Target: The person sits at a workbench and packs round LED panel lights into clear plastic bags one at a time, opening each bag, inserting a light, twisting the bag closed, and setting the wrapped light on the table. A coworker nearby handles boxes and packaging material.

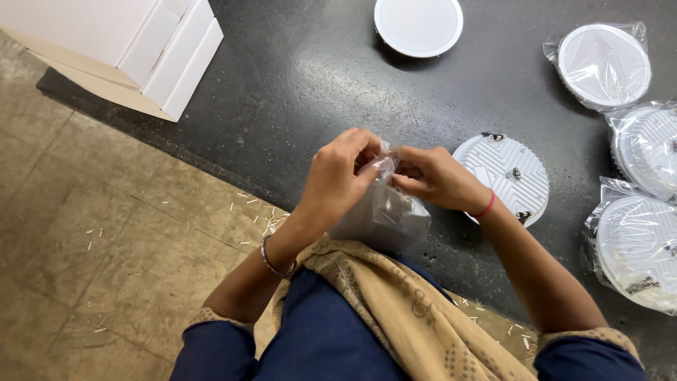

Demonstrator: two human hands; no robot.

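Head view, A: what are the hands doing?

B: Both are up in front of the person's chest. The left hand (342, 173) and the right hand (434, 176) meet at the top of a small clear plastic bag (384, 212), each with fingers pinched shut on its crumpled mouth. The bag hangs down between the wrists, just above the tan patterned scarf (395, 296) lying over the dark blue clothing.

A: Can you tell what the bag holds?

B: Something greyish shows through the film, but I cannot tell what it is.

A: What lies around?

B: A black table top (296, 85) runs under the hands. Just beside the right wrist rests a bare white round light fitting with a ribbed back (511, 173), unwrapped. At the right edge lie three similar round fittings wrapped in clear plastic (638, 152), close together. A white round disc, smooth face up (418, 25), sits at the top, well apart from the hands. A white cardboard box (134, 42) stands at the table's upper left corner. Small pale slivers are scattered on the tan stone floor (106, 233).
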